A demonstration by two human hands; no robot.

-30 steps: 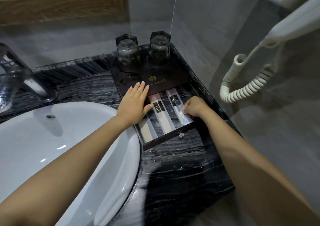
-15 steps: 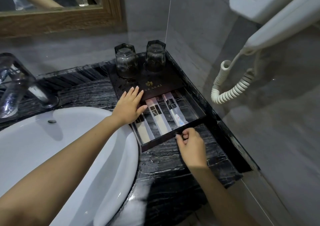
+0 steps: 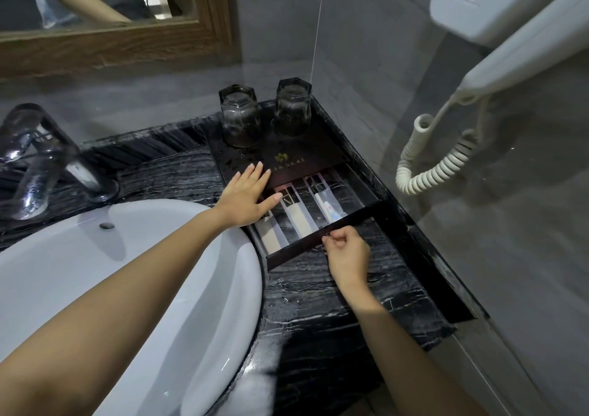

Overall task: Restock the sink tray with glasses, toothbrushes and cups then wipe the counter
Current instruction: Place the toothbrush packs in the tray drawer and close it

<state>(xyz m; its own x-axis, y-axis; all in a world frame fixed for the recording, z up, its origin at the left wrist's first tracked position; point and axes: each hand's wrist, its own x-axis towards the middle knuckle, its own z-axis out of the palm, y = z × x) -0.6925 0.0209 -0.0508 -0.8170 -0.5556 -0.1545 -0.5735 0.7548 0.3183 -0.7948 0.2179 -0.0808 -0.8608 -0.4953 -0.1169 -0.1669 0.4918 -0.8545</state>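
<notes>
right hand (image 3: 347, 253) grip pinches drawer knob (image 3: 325, 234), left hand (image 3: 245, 197) flat, holding nothing, steadying tray (image 3: 306, 157); push straight, packets beyond grip lying flat.

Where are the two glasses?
In the head view, the two glasses stand upside down at the back of the dark tray, in the counter's corner, beyond the left hand.
</notes>
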